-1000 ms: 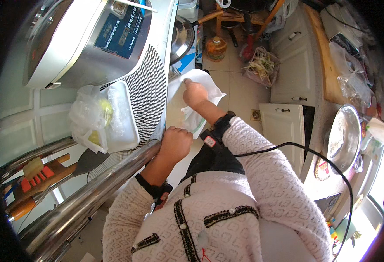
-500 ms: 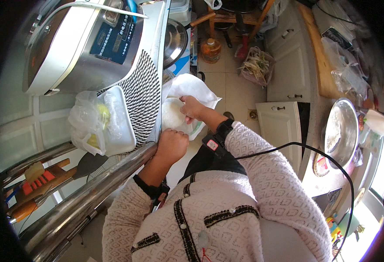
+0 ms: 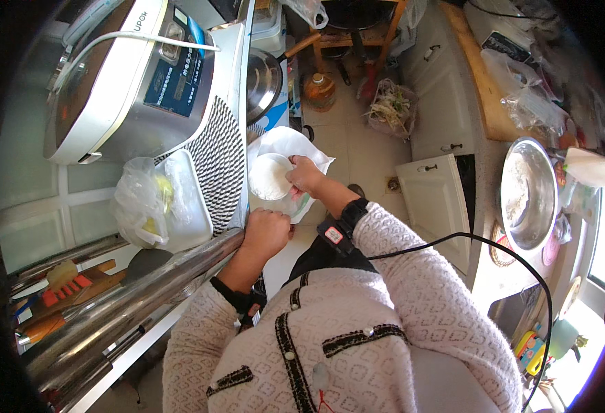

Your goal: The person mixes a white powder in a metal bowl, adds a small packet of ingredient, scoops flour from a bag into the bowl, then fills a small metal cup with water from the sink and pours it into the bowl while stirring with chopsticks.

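Head view: holds a round, pale cup (image 3: 269, 177) of something white in the right hand (image 3: 304, 176), at the mouth of an open white bag (image 3: 283, 141). Covers the cup's right edge with fingers. Curls the left hand (image 3: 268, 233) near the bag; cannot tell whether around anything. Shows at left a striped mat (image 3: 221, 155), white tray (image 3: 200, 224) and cooker (image 3: 194, 122), at near left a metal rail (image 3: 144, 288), at right a steel bowl (image 3: 543, 203).
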